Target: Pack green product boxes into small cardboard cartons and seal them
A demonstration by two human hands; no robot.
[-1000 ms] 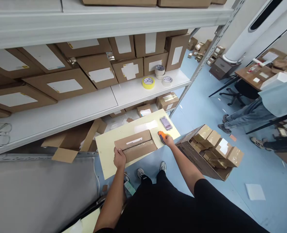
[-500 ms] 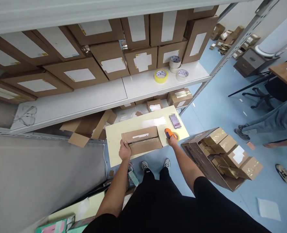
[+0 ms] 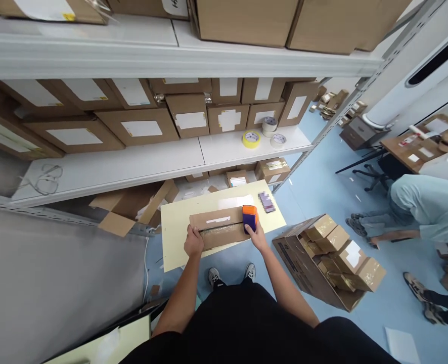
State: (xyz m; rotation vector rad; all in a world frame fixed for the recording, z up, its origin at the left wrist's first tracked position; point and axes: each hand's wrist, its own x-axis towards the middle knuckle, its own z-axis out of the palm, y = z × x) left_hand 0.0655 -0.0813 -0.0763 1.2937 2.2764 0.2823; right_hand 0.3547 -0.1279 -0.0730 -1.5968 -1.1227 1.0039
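Note:
A flat brown cardboard box [image 3: 218, 237] lies on the pale yellow board [image 3: 174, 253], a dark seam running along its top between the two flaps. My left hand [image 3: 193, 241] grips the box's left end, thumb near the seam. In my right hand [image 3: 257, 235] is an orange and dark blue tape dispenser [image 3: 250, 217], held over the right end of the seam. I cannot tell whether its tape touches the cardboard. Beyond the dispenser, a blurred-out phone-sized object [image 3: 266, 202] rests on the board.
Shelves ahead hold labelled boxes [image 3: 144, 129] and tape rolls [image 3: 251, 139]. An open box [image 3: 133, 202] sits low left. On the floor at right stands a large carton [image 3: 303, 265] filled with small boxes. Farther right a person [image 3: 421, 207] bends down.
My right hand has brought the tape dispenser leftward from the board's right side to the box's right end. My left hand stays on the box. The camera view has tilted up.

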